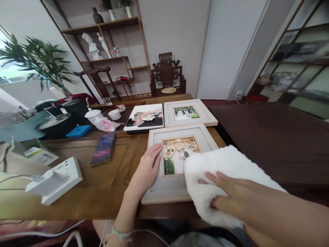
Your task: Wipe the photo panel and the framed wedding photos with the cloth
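A light wooden picture frame (167, 198) lies on the near edge of the table, with a wedding photo inside a smaller inner border. My left hand (148, 168) rests on its left side, fingers stretched out towards the photo. In my right hand (227, 190) is a white fluffy cloth (223, 159), bunched under the fingers. The cloth covers the lower right part of the frame and the photo's right edge. Behind lies a second wooden picture frame (169, 111) with an outdoor wedding photo. Left of that is a stack topped by a photo panel (154, 118).
A white power strip (64, 181) with a plugged-in adapter sits at the left, its cords trailing. Beyond it are a blue box (78, 131), a white teapot (94, 115), a small white cup (114, 114) and a dark pot (58, 125). Another dark table (267, 144) stands at the right.
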Available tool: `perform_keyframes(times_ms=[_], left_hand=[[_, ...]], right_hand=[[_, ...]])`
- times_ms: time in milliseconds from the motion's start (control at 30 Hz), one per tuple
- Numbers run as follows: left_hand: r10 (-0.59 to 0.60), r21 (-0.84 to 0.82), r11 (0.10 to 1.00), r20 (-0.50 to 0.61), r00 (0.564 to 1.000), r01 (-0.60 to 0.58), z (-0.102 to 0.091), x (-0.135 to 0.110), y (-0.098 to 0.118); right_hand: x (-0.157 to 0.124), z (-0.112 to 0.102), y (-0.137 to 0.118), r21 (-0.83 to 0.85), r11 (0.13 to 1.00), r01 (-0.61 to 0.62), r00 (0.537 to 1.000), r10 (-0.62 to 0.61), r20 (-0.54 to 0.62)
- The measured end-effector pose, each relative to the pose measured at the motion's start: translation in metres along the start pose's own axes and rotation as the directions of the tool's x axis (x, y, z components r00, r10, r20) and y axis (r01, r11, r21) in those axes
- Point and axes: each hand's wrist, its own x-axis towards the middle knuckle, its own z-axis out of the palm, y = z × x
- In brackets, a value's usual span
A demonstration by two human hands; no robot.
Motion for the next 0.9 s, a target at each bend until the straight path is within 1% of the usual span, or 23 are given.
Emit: perform_keyframes(times_ms=[33,100,167,200,300,367,433,500,600,667,767,833,900], left_hand=[[0.001,0.005,1.000,0.000,1.000,-0.001,0.000,0.000,0.000],[0.007,0.015,1.000,-0.001,1.000,-0.007,0.000,0.001,-0.001],[0.021,0.021,1.000,-0.002,1.000,-0.021,0.000,0.001,-0.001],[0.027,0.023,0.999,-0.003,1.000,-0.027,0.000,0.001,-0.002],[0.042,0.022,0.999,-0.012,0.999,-0.042,0.000,0.002,-0.003],[0.047,0.020,0.999,-0.016,0.999,-0.047,0.001,0.002,-0.004],[0.050,0.020,0.999,-0.023,0.998,-0.050,0.001,0.003,-0.005],[0.052,0.022,0.998,-0.035,0.998,-0.051,0.002,0.002,-0.006],[0.051,0.023,0.998,-0.044,0.998,-0.050,0.003,0.002,-0.006],[0.048,0.021,0.999,-0.044,0.998,-0.048,0.003,0.003,-0.006],[0.042,0.019,0.999,-0.048,0.998,-0.042,0.004,0.002,-0.006],[0.042,0.019,0.999,-0.048,0.998,-0.041,0.005,0.002,-0.006],[0.049,0.018,0.999,-0.053,0.997,-0.048,0.005,0.002,-0.006]], right_hand=[[0.000,0.000,0.000,0.021,0.999,-0.035,0.999,0.035,0.001],[0.005,0.002,0.009,0.030,0.992,-0.121,0.993,0.120,0.021],[0.016,0.006,0.025,-0.003,0.983,-0.182,0.983,0.182,0.003],[0.023,0.008,0.036,-0.026,0.979,-0.200,0.980,0.199,-0.028],[0.047,0.014,0.071,-0.086,0.972,-0.220,0.964,0.203,-0.172],[0.065,0.015,0.092,-0.126,0.969,-0.215,0.955,0.181,-0.236],[0.081,0.015,0.107,-0.161,0.966,-0.202,0.959,0.161,-0.235],[0.094,0.015,0.113,-0.180,0.965,-0.189,0.969,0.154,-0.195],[0.098,0.016,0.107,-0.178,0.970,-0.165,0.981,0.143,-0.131],[0.089,0.015,0.092,-0.165,0.976,-0.143,0.987,0.129,-0.090],[0.063,0.010,0.058,-0.135,0.986,-0.095,0.995,0.094,-0.010],[0.042,0.009,0.033,-0.114,0.992,-0.044,0.998,0.049,0.037],[0.025,0.013,0.009,-0.094,0.995,0.015,0.999,-0.011,0.051]])
